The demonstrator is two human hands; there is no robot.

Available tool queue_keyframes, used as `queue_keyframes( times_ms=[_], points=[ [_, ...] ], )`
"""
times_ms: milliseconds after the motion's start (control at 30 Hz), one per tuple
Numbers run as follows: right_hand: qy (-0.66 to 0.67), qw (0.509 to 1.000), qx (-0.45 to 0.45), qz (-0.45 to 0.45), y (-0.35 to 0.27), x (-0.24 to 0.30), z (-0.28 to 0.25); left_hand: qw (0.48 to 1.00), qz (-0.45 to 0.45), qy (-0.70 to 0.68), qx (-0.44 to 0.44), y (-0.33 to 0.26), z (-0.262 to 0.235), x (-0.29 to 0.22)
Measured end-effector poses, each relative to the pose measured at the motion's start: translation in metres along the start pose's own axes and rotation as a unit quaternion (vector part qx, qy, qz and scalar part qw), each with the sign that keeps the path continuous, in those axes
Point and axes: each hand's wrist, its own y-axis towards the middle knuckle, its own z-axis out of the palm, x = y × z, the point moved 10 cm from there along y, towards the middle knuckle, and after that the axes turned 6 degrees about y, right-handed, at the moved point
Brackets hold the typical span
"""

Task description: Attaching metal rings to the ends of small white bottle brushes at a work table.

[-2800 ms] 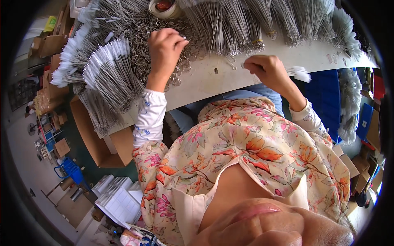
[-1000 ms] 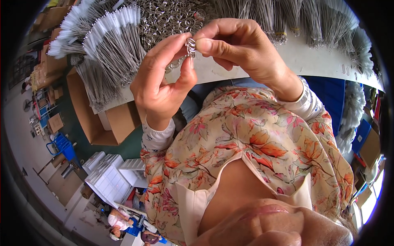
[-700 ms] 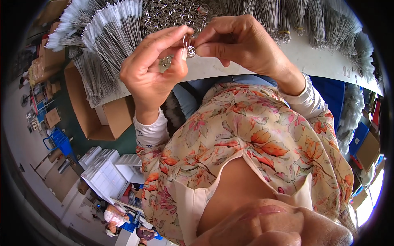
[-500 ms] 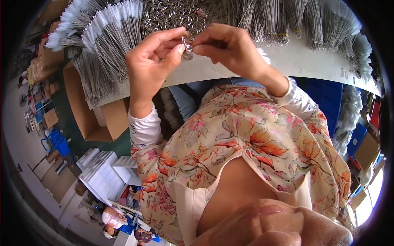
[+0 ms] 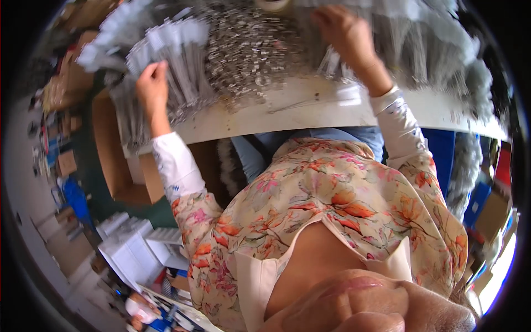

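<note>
The person's two hands were spread wide over the white tabletop. The left hand lay on a fanned bundle of grey wire pieces with white ends at the left edge of the tabletop, its fingers curled down onto the strands, though motion blur kept me from telling whether they had closed round any of them. The right hand was at the far edge, fingers bent into the long row of grey wire bundles that ran toward the right corner; whether it pinched a piece there was equally hidden. Between the hands, toward the far middle of the tabletop, sat a heap of small metal rings, touching the left bundle at its side, and a few loose wires lay on the bare board near the front edge. A roll of tape showed at the far edge, cut off by the frame (only its lower rim was visible). The work in hand looked like gathering parts: to do it well, I judged, each hand should draw out a single strand cleanly, lifting along its length rather than across, so that neighbouring strands stay fanned and the ring heap is not scattered.
</note>
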Motion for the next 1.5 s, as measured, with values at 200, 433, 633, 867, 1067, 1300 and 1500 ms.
queue_keyframes(
  times_ms=[200,433,633,867,1067,1300,1500],
  points=[
    [-0.035,0.988,0.105,0.107,0.019,-0.025,0.015,0.989,0.056,0.104,-0.090,-0.027,-0.034,-0.050],
    [0.513,0.844,-0.112,0.106,0.025,-0.056,-0.044,0.905,0.079,-0.378,-0.176,-0.018,-0.073,-0.057],
    [0.378,0.828,-0.296,0.288,-0.043,-0.324,-0.134,0.983,-0.087,0.036,-0.155,0.030,-0.106,0.145],
    [-0.088,0.943,-0.011,0.321,-0.055,-0.249,-0.117,0.950,-0.006,0.311,0.022,0.013,-0.039,0.173],
    [0.064,0.941,-0.117,0.312,-0.058,-0.266,-0.128,0.972,0.008,0.233,0.017,0.015,-0.049,0.155],
    [0.164,0.872,-0.391,0.246,-0.083,-0.250,-0.226,0.970,0.000,0.210,0.125,0.011,-0.035,0.159],
    [0.358,0.743,-0.480,0.298,-0.124,-0.354,-0.277,0.984,-0.070,0.116,0.116,0.018,-0.055,0.190]
  ],
)
